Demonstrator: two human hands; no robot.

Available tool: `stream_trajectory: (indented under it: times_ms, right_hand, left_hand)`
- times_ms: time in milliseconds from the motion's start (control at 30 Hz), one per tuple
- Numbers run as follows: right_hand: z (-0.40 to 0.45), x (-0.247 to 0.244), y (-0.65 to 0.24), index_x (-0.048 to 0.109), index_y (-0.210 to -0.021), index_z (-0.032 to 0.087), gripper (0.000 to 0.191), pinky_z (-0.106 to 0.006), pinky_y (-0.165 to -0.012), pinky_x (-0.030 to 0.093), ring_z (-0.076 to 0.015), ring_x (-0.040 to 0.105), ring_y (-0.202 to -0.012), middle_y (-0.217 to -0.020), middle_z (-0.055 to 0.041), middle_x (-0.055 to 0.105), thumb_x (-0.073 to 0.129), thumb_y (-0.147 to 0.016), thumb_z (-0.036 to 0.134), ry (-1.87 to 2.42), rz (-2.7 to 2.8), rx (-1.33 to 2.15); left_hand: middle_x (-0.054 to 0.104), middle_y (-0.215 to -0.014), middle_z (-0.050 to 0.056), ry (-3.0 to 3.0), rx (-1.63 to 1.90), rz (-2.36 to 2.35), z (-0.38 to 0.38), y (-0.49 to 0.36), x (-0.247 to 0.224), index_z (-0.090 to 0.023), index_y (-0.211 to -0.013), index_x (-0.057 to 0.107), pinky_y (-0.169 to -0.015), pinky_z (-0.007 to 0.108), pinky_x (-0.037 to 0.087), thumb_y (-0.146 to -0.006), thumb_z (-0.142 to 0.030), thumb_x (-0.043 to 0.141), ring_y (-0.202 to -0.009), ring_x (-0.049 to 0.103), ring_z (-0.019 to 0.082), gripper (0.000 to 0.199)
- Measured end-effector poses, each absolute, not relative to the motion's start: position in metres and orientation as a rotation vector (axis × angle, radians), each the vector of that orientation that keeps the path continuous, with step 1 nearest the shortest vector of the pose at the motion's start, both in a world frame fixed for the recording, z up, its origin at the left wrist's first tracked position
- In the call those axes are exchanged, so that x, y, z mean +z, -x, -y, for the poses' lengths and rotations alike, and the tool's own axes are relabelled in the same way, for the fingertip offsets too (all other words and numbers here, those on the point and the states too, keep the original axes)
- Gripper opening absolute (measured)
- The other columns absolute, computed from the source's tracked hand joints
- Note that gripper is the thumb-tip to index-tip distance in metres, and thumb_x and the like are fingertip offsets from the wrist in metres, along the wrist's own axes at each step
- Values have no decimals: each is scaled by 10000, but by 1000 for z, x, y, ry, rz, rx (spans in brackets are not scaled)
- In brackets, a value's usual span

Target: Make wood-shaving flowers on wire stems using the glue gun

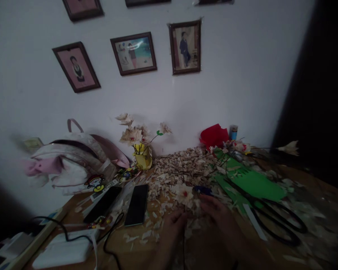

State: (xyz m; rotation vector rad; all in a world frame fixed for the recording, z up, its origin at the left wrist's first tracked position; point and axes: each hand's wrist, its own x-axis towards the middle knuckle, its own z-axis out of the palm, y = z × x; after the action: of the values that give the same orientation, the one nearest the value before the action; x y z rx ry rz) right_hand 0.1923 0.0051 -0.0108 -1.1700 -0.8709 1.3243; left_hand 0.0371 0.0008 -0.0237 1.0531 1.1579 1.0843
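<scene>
A pale handmade flower (183, 195) with a reddish centre stands on a thin dark stem near the front middle of the table. The fingers of my left hand (174, 225) are pinched round that stem just below the bloom. To the right of the flower, my right hand (216, 213) has its fingers stretched out and a little apart, close to a dark blue object (202, 190); nothing shows held in it. Cream scraps (183, 165) lie heaped behind the flower and scattered about both hands.
Large black scissors (270, 215) and green sheets (256, 183) lie at right, with red material (214, 137) behind. A yellow vase (143, 159) of flowers, two phones (136, 205), a backpack (73, 159) and a white box with cables (66, 249) occupy the left. Framed pictures hang above.
</scene>
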Motion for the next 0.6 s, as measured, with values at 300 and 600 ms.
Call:
stream_trajectory:
  times_ms: [300,600]
  right_hand:
    - [0,-23,-180,612,-661,215,170,-303,-657,487,-206,621,-704,-668,-4,655,651,-598,368,1218,1133,1183]
    - [2,-29,-179,615,-696,208,139,-263,-624,473,-174,596,-678,-680,11,639,604,-668,344,1237,1304,1116]
  left_hand:
    - [463,-533,-38,-1208,1143,-1221,-7,-37,-27,-178,-551,576,-588,248,336,-582,-580,612,-576,404,134,405]
    - [337,-482,-66,-1269,1065,-1222,-7,-40,-27,-213,-483,398,-506,242,249,-563,-638,574,-509,309,106,467]
